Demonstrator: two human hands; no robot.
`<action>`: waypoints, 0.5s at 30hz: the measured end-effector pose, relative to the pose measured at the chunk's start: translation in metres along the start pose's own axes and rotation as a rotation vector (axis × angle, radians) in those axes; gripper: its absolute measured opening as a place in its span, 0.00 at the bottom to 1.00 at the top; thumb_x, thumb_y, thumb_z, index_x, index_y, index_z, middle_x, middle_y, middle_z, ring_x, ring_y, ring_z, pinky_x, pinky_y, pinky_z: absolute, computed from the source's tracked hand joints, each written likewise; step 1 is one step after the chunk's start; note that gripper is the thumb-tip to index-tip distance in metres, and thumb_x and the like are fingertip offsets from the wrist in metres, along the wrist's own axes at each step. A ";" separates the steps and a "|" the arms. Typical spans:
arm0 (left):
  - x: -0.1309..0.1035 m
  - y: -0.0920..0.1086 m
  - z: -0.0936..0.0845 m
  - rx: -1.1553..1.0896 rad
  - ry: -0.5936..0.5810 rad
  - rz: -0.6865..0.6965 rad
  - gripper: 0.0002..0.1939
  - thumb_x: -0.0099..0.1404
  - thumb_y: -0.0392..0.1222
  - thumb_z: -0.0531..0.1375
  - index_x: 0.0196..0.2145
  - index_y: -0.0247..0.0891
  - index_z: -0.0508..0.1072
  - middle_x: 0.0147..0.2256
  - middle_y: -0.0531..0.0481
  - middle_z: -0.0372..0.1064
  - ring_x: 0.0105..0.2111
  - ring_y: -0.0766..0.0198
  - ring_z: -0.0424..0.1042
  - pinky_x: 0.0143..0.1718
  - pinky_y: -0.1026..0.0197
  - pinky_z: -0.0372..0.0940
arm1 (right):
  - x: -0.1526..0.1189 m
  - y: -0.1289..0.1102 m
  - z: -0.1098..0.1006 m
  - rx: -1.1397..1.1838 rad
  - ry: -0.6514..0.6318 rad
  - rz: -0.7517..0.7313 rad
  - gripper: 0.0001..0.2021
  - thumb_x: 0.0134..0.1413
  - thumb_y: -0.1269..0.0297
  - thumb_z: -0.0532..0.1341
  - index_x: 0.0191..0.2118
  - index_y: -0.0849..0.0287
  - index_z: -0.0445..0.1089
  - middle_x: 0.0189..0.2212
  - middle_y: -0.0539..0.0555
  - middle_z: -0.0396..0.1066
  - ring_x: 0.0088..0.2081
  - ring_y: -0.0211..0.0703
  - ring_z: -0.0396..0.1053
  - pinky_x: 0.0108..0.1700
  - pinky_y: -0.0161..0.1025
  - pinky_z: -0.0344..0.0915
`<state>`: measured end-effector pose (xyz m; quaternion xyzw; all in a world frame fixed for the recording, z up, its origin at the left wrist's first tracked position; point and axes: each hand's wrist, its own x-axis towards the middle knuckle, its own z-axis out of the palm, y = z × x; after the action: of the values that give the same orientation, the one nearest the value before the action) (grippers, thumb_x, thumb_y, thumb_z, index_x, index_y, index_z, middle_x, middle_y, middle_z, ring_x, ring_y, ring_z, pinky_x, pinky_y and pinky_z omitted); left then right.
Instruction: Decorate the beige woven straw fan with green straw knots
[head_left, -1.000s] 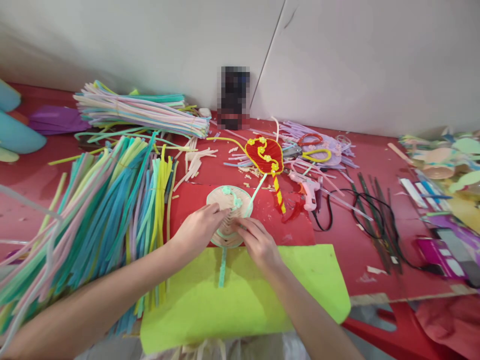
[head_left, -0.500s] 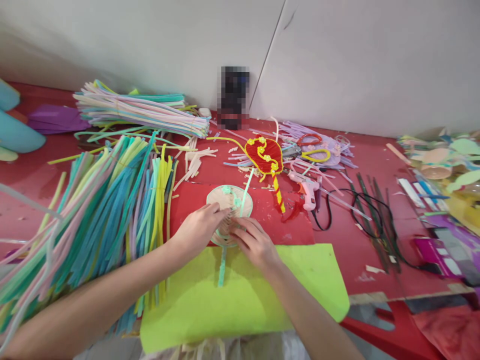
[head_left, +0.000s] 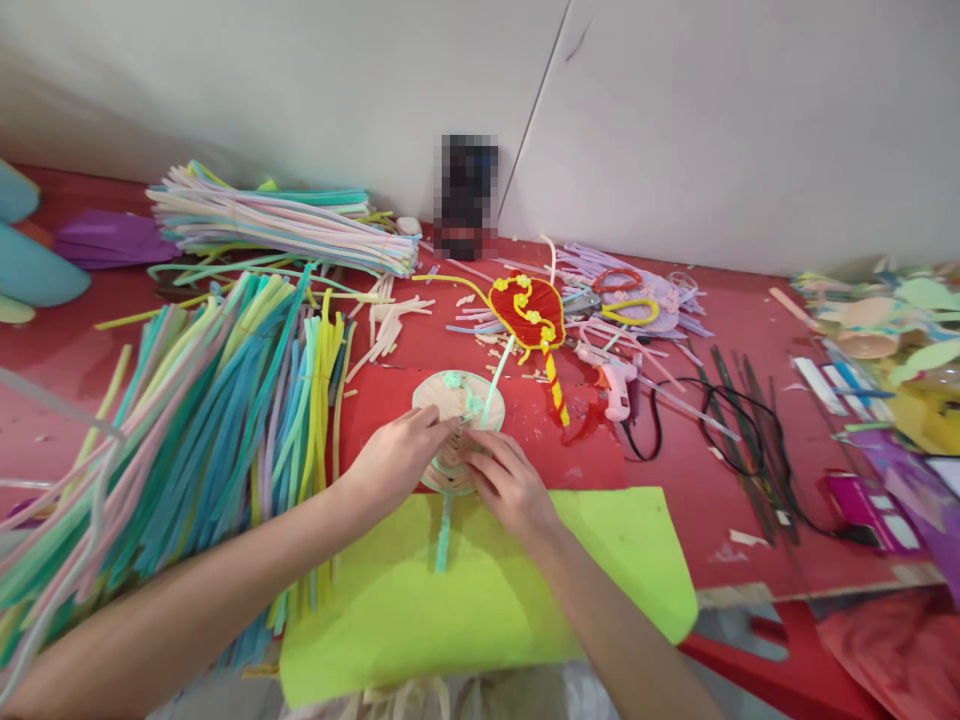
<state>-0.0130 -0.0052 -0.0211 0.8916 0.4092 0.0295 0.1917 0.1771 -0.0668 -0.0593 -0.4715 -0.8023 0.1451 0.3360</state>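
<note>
Fan (head_left: 441, 396) under fingertips of left hand (head_left: 401, 448) and right hand (head_left: 514, 482), close together over its middle; cannot tell exact grip.

Head view, one: worn at head height, above the near side of the red bench (head_left: 739, 310); faces forward and down; close range. Left forearm (head_left: 225, 575) enters from 8 o'clock, right forearm (head_left: 619, 620) from 5; pale wall (head_left: 262, 90) across 12.
</note>
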 end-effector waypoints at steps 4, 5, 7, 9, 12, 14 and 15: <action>-0.001 0.002 -0.001 0.010 0.004 0.005 0.20 0.65 0.32 0.49 0.54 0.42 0.62 0.39 0.48 0.62 0.38 0.65 0.66 0.39 0.64 0.65 | -0.001 0.002 0.001 0.012 0.008 -0.001 0.14 0.57 0.72 0.55 0.48 0.55 0.68 0.51 0.57 0.66 0.53 0.46 0.63 0.53 0.49 0.66; -0.001 0.002 -0.001 0.015 0.003 0.007 0.20 0.65 0.31 0.49 0.54 0.42 0.61 0.39 0.48 0.62 0.38 0.64 0.66 0.39 0.64 0.65 | -0.001 0.002 0.001 0.015 0.008 0.007 0.14 0.58 0.72 0.55 0.48 0.55 0.68 0.51 0.57 0.66 0.53 0.46 0.63 0.53 0.50 0.66; -0.002 0.003 -0.002 0.025 -0.001 0.008 0.21 0.65 0.31 0.48 0.54 0.42 0.61 0.40 0.48 0.62 0.39 0.64 0.66 0.40 0.64 0.65 | -0.001 0.002 0.001 0.017 0.002 0.017 0.14 0.58 0.72 0.55 0.48 0.54 0.68 0.51 0.57 0.66 0.53 0.47 0.63 0.53 0.50 0.66; -0.003 0.005 -0.004 0.033 -0.012 0.006 0.22 0.65 0.30 0.48 0.55 0.41 0.61 0.40 0.47 0.62 0.40 0.63 0.66 0.40 0.63 0.65 | -0.001 0.002 0.001 0.016 -0.002 0.017 0.14 0.58 0.71 0.55 0.48 0.54 0.68 0.51 0.57 0.66 0.53 0.47 0.63 0.53 0.50 0.66; -0.003 0.005 -0.005 0.032 -0.016 0.004 0.22 0.65 0.30 0.48 0.56 0.41 0.60 0.41 0.47 0.62 0.40 0.63 0.66 0.40 0.62 0.66 | -0.001 0.002 0.002 0.016 0.006 0.001 0.13 0.57 0.72 0.55 0.48 0.56 0.68 0.51 0.58 0.66 0.53 0.46 0.62 0.53 0.49 0.66; -0.002 0.005 -0.005 0.023 -0.010 0.012 0.22 0.65 0.30 0.48 0.56 0.41 0.59 0.41 0.47 0.62 0.41 0.62 0.66 0.42 0.61 0.66 | -0.001 0.003 0.002 0.018 0.011 -0.004 0.13 0.57 0.73 0.56 0.47 0.57 0.68 0.51 0.58 0.66 0.54 0.46 0.62 0.54 0.48 0.66; -0.002 0.004 -0.005 0.016 -0.006 0.017 0.22 0.65 0.30 0.48 0.56 0.41 0.60 0.41 0.47 0.62 0.41 0.62 0.65 0.42 0.61 0.65 | -0.001 0.003 0.002 0.019 0.010 -0.001 0.12 0.57 0.73 0.56 0.46 0.58 0.69 0.51 0.58 0.66 0.53 0.46 0.62 0.54 0.48 0.66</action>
<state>-0.0125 -0.0075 -0.0148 0.8966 0.4013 0.0252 0.1856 0.1778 -0.0663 -0.0627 -0.4689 -0.7993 0.1501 0.3446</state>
